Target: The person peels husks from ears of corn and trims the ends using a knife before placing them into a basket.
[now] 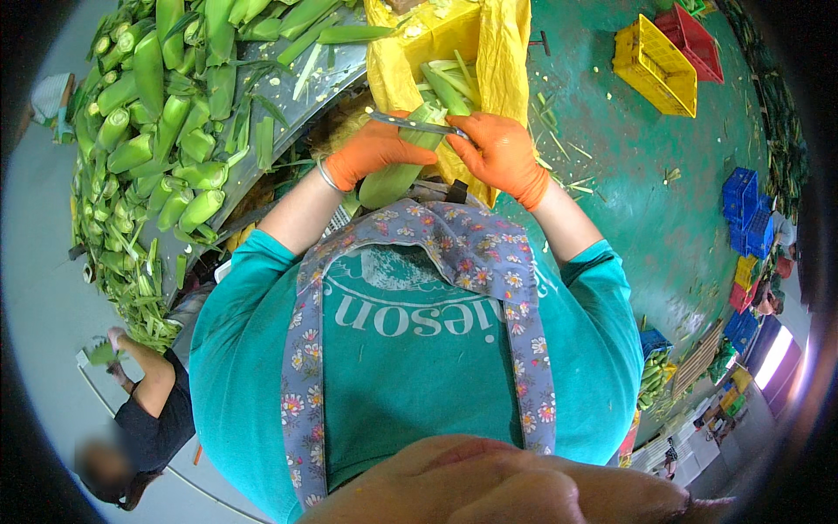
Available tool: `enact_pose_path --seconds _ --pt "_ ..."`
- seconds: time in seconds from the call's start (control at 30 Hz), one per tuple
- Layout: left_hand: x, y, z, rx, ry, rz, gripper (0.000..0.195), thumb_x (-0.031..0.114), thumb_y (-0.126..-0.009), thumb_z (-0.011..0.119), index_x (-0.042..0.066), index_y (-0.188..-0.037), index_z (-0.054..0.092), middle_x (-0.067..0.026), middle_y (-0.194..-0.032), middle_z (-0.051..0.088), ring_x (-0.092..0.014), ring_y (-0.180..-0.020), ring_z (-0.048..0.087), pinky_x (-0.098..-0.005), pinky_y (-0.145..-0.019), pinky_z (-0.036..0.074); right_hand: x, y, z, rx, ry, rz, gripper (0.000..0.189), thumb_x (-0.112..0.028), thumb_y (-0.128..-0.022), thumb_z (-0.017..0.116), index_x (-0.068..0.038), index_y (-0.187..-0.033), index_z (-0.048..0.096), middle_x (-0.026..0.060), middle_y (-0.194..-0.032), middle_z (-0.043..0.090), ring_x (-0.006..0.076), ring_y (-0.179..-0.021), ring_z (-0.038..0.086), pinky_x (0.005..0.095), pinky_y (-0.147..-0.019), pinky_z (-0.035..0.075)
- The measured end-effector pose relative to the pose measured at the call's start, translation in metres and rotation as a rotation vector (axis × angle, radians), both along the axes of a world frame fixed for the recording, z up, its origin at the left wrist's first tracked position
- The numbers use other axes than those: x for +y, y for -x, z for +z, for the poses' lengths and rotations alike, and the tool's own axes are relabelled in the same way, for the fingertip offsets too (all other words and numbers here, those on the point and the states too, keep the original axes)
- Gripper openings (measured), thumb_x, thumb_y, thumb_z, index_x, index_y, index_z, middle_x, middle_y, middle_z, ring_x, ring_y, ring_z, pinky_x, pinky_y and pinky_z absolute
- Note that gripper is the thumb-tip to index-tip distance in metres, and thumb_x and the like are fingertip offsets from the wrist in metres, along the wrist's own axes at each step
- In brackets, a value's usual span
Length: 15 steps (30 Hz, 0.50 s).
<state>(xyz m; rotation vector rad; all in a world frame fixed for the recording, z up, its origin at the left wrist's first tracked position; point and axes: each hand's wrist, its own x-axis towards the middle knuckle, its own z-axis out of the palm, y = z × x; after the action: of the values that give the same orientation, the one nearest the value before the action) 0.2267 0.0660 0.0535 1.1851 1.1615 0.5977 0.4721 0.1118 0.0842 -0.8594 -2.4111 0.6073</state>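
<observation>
Both of my hands wear orange rubber gloves. My left hand (376, 154) grips an ear of corn in its green husk (399, 177), held in front of my apron with its cut end pointing away from me. In my right hand (501, 154) is a knife (422, 124), its blade lying across the ear near that end. Just beyond my hands, a yellow sack (504, 59) hangs with its mouth spread wide. Husk pieces (452, 92) lie inside it.
A metal table (327, 72) on the left carries a large heap of husked-green corn ears (150, 72). Another person (157, 393) works at the lower left. A yellow crate (655, 65), a red crate (691, 42) and blue crates (743, 203) stand on the green floor (655, 170) with husk scraps.
</observation>
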Motion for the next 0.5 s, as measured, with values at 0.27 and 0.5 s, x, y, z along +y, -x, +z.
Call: enact_pose_path --seconds 0.27,0.5 --pt "-0.008 0.001 0.002 -0.068 0.024 0.158 0.044 0.013 -0.079 0.081 0.005 -0.12 0.067 -0.0012 -0.109 0.071 -0.01 -0.098 0.064 -0.0277 -0.09 0.051 -0.005 -0.101 -0.033 -0.271 0.221 -0.193 0.021 -0.028 -0.093 0.064 -0.009 -0.098 0.073 0.016 -0.085 0.069 0.0366 -0.076 0.067 0.0456 -0.065 0.053" --pt "-0.003 -0.017 -0.001 0.102 -0.188 0.194 0.053 0.031 -0.071 0.087 0.004 -0.112 0.067 -0.007 -0.099 0.072 -0.017 -0.088 0.067 -0.0335 -0.079 0.053 -0.005 -0.009 0.009 -0.02 0.033 -0.047 0.022 -0.021 -0.091 0.067 -0.009 -0.108 0.07 0.0127 -0.082 0.067 0.0333 -0.074 0.065 0.0433 -0.063 0.05"
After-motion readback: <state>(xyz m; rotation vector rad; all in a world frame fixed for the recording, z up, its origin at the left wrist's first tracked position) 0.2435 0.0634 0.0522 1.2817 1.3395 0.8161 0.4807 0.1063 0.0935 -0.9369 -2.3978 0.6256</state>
